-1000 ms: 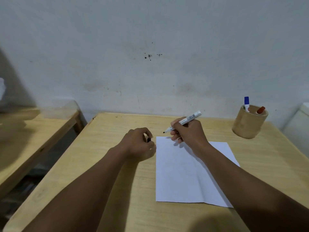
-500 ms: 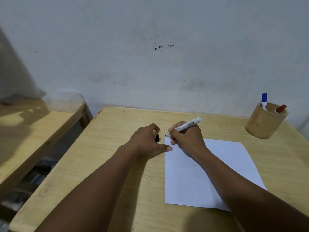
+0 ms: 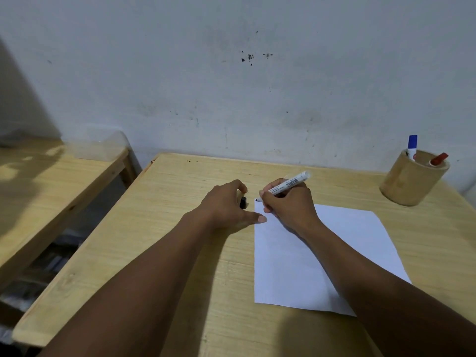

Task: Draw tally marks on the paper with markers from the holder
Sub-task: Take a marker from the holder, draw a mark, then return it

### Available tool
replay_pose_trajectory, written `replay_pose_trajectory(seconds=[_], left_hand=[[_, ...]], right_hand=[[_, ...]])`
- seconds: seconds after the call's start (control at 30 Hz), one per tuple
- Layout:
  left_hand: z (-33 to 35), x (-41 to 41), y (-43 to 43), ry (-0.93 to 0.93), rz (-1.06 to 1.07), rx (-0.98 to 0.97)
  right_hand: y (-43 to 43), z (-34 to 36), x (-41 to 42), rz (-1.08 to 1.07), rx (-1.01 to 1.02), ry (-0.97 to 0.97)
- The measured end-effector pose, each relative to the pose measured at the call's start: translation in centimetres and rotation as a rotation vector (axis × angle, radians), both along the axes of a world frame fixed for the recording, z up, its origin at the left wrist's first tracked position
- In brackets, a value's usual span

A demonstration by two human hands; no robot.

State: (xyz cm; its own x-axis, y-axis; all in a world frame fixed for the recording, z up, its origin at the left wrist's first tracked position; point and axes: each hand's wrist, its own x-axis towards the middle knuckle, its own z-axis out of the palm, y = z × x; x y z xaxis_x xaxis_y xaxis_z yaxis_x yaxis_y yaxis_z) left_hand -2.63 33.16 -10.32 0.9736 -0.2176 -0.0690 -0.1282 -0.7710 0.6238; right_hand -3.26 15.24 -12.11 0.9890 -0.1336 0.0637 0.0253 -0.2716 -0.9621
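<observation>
The wooden worktop [image 3: 159,228] is standing against a stained grey wall [image 3: 231,86]. A white sheet of paper [image 3: 291,266] is lying flat on the worktop, right of centre. A round wooden holder [image 3: 409,184] is standing near the far right corner, well apart from the paper, and is carrying a blue-capped marker [image 3: 412,146] and a red-capped marker [image 3: 438,159]. The right hand [image 3: 288,204] is closing around a white marker [image 3: 284,186], its dark tip touching the paper's far left corner. The left hand [image 3: 226,207] is resting just beside the paper, fingers curling onto a black cap [image 3: 243,202], thumb reaching onto the paper's edge.
</observation>
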Motion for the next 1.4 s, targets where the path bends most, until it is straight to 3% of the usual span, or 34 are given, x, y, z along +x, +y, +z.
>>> replay_pose_trajectory(seconds=[0.23,0.43,0.53,0.7,0.8,0.97,1.2,1.4], left_hand=[[0.3,0.1,0.1,0.026,0.017,-0.031],[0.5,0.4,1.3,0.056,0.036,-0.229],[1.3,0.6,1.0,0.042,0.070,-0.409],[5.7,1.5,-2.6,0.164,0.049,-0.846],[7.9,1.9,-6.4,0.262,-0.012,-1.000],[9.3,2.0,-11.7,0.327,-0.099,-1.063],[9.6,1.6,-16.3,0.351,-0.199,-1.011],[9.7,1.6,-19.1,0.309,-0.149,-0.973]], right_hand=[[0.0,0.3,0.0,-0.003,0.026,0.037],[-1.3,3.3,0.4,-0.177,0.505,0.163],[-2.9,5.5,0.7,-0.222,0.643,0.138],[-7.2,9.6,-0.1,-0.050,0.710,0.127],[-9.5,11.2,-1.0,-0.034,0.740,0.116],[-12.7,12.6,-2.6,-0.074,0.736,0.027],[-15.8,12.5,-4.0,-0.069,0.644,-0.035],[-17.1,11.6,-3.8,-0.040,0.649,-0.034]])
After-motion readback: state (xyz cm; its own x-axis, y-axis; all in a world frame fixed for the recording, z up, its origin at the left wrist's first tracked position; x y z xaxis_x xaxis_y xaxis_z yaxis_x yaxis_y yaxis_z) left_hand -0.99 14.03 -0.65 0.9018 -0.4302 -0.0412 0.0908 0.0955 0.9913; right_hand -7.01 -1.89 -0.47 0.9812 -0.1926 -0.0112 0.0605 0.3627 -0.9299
